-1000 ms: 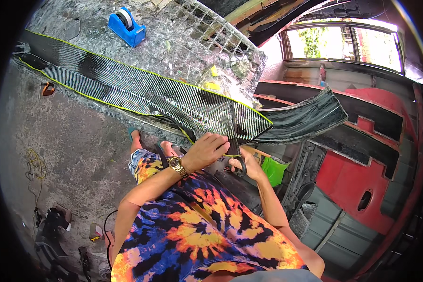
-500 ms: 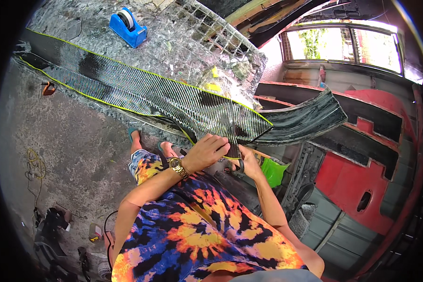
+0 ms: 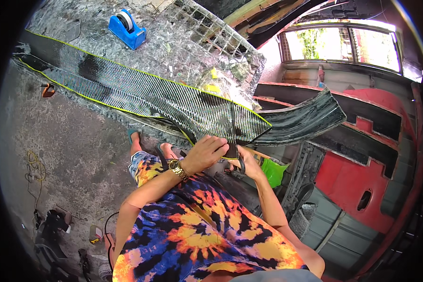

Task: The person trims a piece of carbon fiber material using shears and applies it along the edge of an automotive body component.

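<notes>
A long strip of woven carbon fibre fabric point(image 3: 127, 84) with yellow-edged borders lies over the bench and a curved black panel point(image 3: 305, 120). My left hand point(image 3: 206, 154), with a gold watch at its wrist, is closed on the fabric's near edge at the right part of the strip. Just right of it, my right hand point(image 3: 250, 164) is wrapped round the dark handles of scissors point(image 3: 241, 165). Their blades are hidden by the fabric and fingers. A thin dark line runs across the weave above my hands.
A blue tape dispenser point(image 3: 127, 30) stands on the grey, stained bench point(image 3: 160, 47). Wire mesh point(image 3: 216, 30) lies at its far side. Red and black panels point(image 3: 352, 183) lean at the right, near a bright green bag point(image 3: 273, 172). A cable point(image 3: 35, 164) lies on the floor.
Both hands stay at nearly the same spot on the fabric. My right hand and the scissors handles have shifted very slightly; the whole view has moved a little.
</notes>
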